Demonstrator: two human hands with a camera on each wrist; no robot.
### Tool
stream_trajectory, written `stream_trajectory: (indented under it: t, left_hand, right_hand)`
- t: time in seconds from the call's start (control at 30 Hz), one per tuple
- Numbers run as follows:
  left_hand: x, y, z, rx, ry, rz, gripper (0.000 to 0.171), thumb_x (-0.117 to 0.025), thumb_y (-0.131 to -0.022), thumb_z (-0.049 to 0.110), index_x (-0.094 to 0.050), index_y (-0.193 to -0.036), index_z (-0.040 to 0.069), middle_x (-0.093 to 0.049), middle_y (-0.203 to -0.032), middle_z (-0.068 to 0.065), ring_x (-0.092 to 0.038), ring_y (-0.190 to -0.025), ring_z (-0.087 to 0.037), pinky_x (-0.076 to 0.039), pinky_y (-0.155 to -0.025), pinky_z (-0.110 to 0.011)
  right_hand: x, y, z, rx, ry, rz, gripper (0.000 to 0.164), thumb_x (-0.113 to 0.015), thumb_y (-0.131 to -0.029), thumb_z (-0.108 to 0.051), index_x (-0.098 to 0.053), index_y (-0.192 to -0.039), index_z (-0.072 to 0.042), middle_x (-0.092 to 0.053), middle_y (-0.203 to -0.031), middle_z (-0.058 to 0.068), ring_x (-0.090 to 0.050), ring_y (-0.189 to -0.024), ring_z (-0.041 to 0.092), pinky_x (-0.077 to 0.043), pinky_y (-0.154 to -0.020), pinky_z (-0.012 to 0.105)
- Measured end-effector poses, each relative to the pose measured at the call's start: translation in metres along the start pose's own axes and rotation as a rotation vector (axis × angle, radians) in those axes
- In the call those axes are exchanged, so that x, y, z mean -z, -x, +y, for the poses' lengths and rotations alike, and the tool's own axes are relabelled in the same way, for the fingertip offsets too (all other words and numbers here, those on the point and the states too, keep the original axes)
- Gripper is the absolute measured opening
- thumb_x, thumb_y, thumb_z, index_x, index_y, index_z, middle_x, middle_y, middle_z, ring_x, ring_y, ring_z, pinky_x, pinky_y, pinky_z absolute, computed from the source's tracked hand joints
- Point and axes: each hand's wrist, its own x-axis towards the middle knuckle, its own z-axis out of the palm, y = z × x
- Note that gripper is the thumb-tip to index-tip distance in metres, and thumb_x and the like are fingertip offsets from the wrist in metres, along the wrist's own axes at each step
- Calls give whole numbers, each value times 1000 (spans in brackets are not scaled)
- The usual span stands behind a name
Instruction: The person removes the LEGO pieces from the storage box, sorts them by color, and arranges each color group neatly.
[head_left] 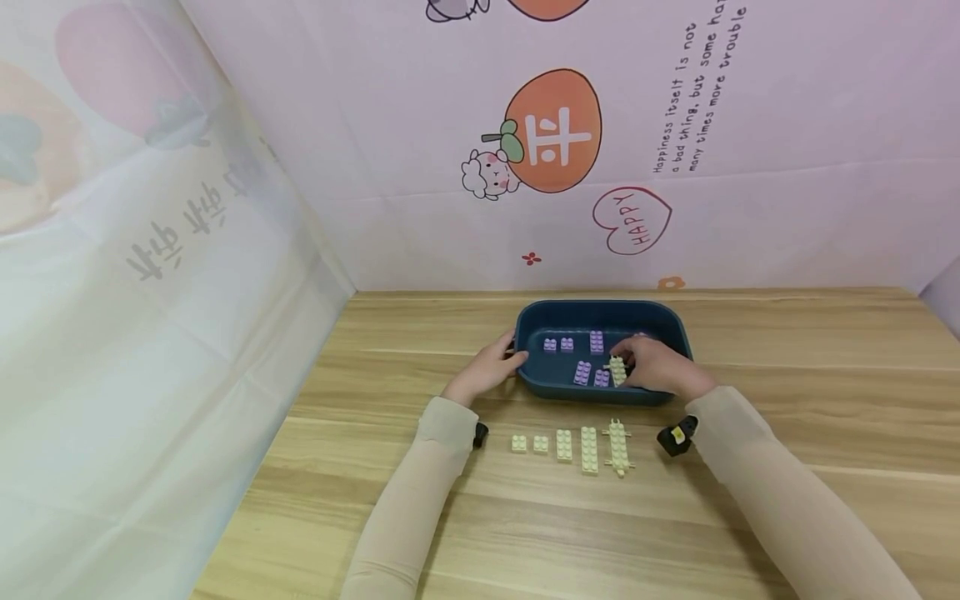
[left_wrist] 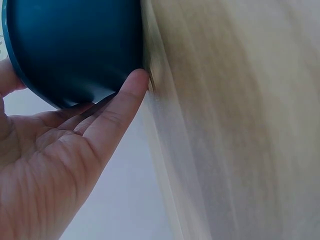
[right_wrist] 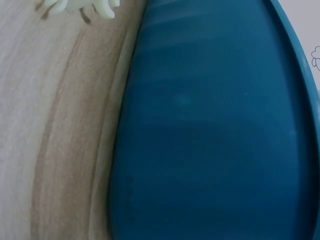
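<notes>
A dark blue box (head_left: pixel 600 394) stands on the table. My left hand (head_left: pixel 487 369) grips its left end, the thumb at the rim and the fingers along the outer wall (left_wrist: pixel 75 45). Inside the box, my right hand (head_left: pixel 660 367) pinches a cream building block with side pegs (head_left: pixel 617 371), partly covered by the fingers. Several purple building blocks (head_left: pixel 582 372) lie on the box floor near it, one mostly hidden behind the right hand. The right wrist view shows the box's outer wall (right_wrist: pixel 210 125), not the hand.
In front of the box, cream building blocks lie in a row on the wooden table (head_left: pixel 525 517): two small square ones (head_left: pixel 519 443), longer ones (head_left: pixel 588 451) and one with side pegs (head_left: pixel 618 447). A printed cloth (head_left: pixel 420 167) hangs behind, another (head_left: pixel 225 350) at the left.
</notes>
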Motion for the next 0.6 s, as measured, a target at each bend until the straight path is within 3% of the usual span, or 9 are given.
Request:
stream_trajectory:
  t: [0.3,0.6]
  left_hand:
    - [0,-2,-4,19,4,-7,58,-44,-104,24,-19,-156,16,-35,-154,-14,-45,-135,-28,-51,-98,-37]
    - [0,0,0,10,15,-3,58,-44,-104,23,-19,-156,15,-35,-154,-15,-43,-136,-29,-51,-99,-38]
  right_hand:
    - [2,-1,4,12,-31,51,67,-78,-79,-10,-48,-134,13,-54,-121,30,-57,-104,37,-50,-91,52]
    - [5,-1,6,-4,-180,95,69,-79,-79,-12,-45,-136,9,-51,-124,27,-52,-96,29,-48,-82,37]
